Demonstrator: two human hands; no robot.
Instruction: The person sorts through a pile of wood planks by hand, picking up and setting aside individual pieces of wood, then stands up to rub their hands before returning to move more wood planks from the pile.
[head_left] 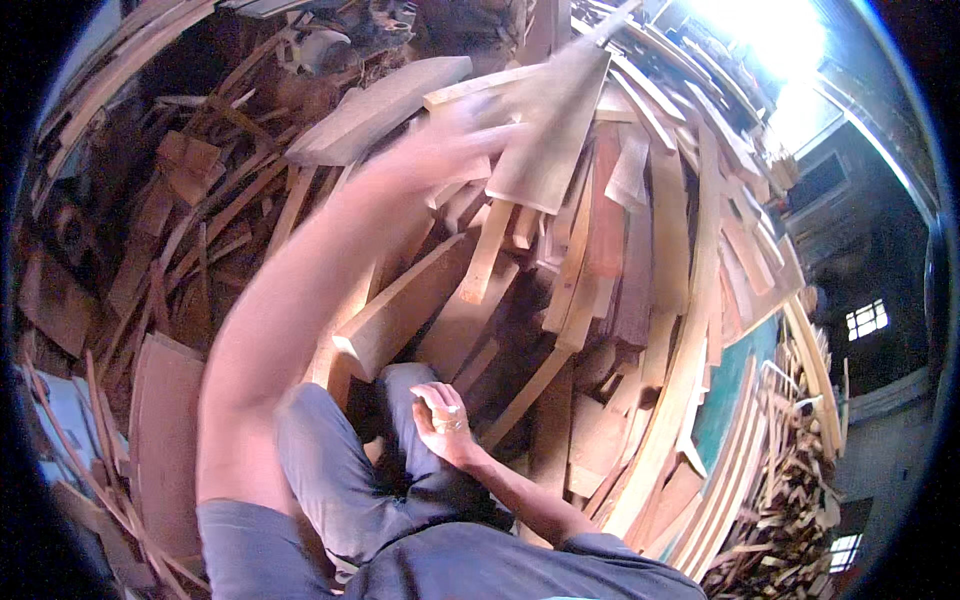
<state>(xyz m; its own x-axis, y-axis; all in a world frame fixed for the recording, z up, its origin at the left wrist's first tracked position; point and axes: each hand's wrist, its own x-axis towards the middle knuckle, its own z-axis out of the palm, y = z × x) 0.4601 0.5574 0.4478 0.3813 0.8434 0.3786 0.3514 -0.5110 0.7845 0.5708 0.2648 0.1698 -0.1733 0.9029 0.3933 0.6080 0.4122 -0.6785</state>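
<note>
My left hand (465,140) reaches far forward over the wood pile, blurred by motion. Its fingers look spread apart, close to the left edge of a flat, pale wooden board (550,145); I cannot tell whether they touch it. That board lies tilted on top of other pieces. Close to my body, my right hand (441,422) is held just beside my knee with its fingers curled in. Something pale shows at the fingers, too small to name. A squared wooden block (385,310) lies between my left forearm and the pile.
Loose planks and offcuts surround me. A wide slab (380,108) lies beyond my left forearm, and long strips (690,330) fan out on the right. Behind them are a green panel (740,380) and a heap of scrap sticks (790,510). A machine-like object (320,50) stands far left.
</note>
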